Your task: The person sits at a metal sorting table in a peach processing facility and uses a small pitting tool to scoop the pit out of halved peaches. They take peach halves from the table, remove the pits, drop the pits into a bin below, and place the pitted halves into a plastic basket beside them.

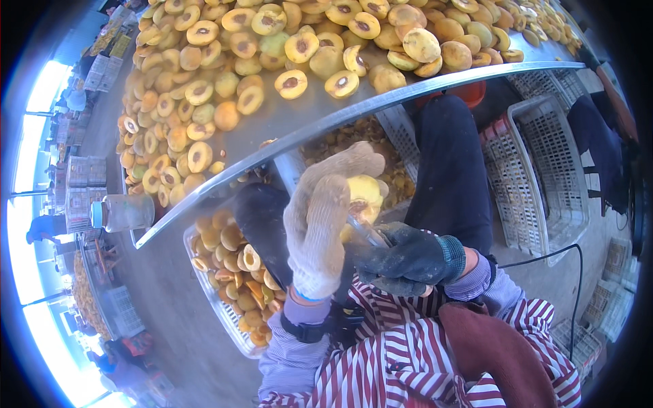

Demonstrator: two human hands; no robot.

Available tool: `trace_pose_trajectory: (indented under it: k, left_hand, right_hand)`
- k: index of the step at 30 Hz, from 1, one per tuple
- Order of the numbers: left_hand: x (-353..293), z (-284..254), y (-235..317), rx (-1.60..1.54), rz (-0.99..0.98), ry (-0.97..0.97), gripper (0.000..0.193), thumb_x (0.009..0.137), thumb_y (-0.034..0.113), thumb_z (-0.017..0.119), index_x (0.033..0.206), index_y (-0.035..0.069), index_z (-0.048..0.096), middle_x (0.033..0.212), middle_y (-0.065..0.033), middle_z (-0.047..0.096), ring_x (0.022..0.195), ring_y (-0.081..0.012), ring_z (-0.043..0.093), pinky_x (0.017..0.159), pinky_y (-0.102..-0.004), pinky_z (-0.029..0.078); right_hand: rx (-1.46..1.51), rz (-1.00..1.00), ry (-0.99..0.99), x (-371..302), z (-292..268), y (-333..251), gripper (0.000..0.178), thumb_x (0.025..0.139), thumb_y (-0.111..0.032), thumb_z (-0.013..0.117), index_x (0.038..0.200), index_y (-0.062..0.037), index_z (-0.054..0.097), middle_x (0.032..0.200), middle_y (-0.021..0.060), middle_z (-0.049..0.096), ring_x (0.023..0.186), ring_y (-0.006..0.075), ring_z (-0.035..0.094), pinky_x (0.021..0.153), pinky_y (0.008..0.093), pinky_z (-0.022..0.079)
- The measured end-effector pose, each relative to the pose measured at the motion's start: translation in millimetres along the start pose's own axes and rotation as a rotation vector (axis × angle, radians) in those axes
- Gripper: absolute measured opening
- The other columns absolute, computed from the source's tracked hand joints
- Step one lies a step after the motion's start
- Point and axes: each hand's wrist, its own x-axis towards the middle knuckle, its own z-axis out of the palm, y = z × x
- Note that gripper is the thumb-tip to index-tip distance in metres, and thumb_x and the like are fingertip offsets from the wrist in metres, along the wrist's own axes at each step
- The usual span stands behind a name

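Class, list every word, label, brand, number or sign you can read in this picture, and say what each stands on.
No text can be read here.
Left hand and right hand: no lettering can be made out on their gloves.
Jar with a blue lid: no readable label.
Stacked crates at far left: too small and blurred to tell whether they bear marks.

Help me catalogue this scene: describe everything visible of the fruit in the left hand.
The fruit is yellow and cut open, with a brownish patch on its exposed flesh. The pale-gloved left hand holds it raised between the legs. A metallic tool in the right hand appears to touch its lower edge. Any stone is unclear.
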Motion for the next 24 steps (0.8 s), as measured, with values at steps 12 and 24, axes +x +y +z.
trace_pose_trajectory:
  k: [12, 24]
  left_hand:
    - [3.1, 6.0, -4.4, -0.28, 0.052, -0.13, 0.054, 0.095, 0.039, 0.056, 0.124, -0.006, 0.055, 0.113, -0.0233, 0.064, 0.095, -0.0302, 0.066, 0.084, -0.0369, 0.053]
    - [-30.8, -122.0, -18.9, 0.361, 0.1, 0.654, 0.043, 0.097, 0.034, 0.053, 0.124, 0.001, 0.056, 0.109, -0.0161, 0.064, 0.093, -0.0251, 0.065, 0.072, -0.0311, 0.055]
  right_hand:
    - [0.175, 0.142, 0.135, -10.4, 10.2, 5.4, 0.03, 0.104, -0.022, 0.043, 0.114, 0.0042, 0.055, 0.078, 0.004, 0.058, 0.056, 0.0107, 0.051, 0.061, 0.0215, 0.047]
    - [0.309, 0.288, 0.01, 5.5, -1.2, -24.7, 0.032, 0.103, -0.026, 0.046, 0.089, 0.0032, 0.053, 0.054, 0.0009, 0.047, 0.035, 0.0038, 0.044, 0.029, 0.0174, 0.033]
